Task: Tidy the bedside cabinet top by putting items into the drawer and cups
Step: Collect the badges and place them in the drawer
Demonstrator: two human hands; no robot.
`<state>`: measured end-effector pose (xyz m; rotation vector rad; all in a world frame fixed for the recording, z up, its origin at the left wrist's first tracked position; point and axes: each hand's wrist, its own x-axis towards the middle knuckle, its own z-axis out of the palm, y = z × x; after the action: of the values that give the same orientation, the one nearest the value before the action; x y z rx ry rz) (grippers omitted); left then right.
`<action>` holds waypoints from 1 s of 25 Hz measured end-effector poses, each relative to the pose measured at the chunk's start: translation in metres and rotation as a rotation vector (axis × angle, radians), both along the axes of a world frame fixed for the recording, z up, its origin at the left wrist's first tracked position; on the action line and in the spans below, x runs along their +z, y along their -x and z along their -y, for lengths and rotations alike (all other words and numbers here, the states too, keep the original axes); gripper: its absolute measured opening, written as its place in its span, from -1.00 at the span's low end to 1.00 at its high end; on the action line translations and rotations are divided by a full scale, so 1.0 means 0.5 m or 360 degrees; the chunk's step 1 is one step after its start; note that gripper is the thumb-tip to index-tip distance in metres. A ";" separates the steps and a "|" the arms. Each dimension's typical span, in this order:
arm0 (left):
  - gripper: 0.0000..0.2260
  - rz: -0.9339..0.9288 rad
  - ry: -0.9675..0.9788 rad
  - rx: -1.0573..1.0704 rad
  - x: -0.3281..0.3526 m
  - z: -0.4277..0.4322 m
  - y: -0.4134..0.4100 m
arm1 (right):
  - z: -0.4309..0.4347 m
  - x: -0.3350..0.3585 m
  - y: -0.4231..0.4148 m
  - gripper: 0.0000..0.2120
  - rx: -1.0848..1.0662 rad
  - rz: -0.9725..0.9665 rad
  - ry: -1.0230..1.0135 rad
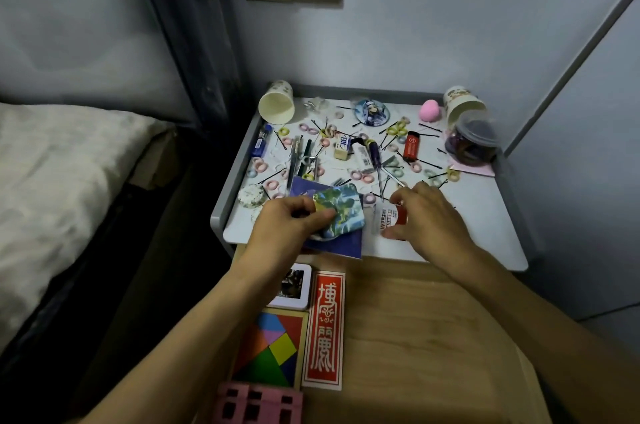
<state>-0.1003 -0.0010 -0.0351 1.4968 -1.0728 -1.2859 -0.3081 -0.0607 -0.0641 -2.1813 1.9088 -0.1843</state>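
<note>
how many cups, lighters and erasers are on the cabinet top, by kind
paper cups: 2, one at the back left and one at the back right, both tipped over
lighters: 2, one red and one white
erasers: 1
total: 5

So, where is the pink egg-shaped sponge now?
The pink egg-shaped sponge sits at the cabinet top's far right corner, just left of the tipped patterned paper cup.
</note>
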 end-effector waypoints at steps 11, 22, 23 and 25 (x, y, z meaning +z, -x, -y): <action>-0.82 -0.0150 -0.0007 0.0215 -0.003 0.003 0.009 | -0.010 0.048 -0.006 -0.69 -0.0132 0.0919 0.0071; -0.88 0.0051 -0.0021 -0.0249 -0.011 -0.013 0.021 | -0.055 0.080 -0.030 -0.88 -0.0025 0.1662 -0.0474; -0.87 0.0172 -0.0020 -0.0337 -0.009 -0.013 0.020 | -0.053 0.083 -0.026 -0.86 0.0003 0.1695 -0.0490; -0.88 0.0289 -0.0052 -0.0424 -0.005 -0.012 0.016 | -0.053 0.086 -0.023 -0.80 0.0098 0.1674 -0.0554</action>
<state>-0.1081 0.0049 -0.0376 1.5571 -1.4138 -1.3720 -0.2964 -0.0340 -0.0210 -1.4238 1.1454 -0.7443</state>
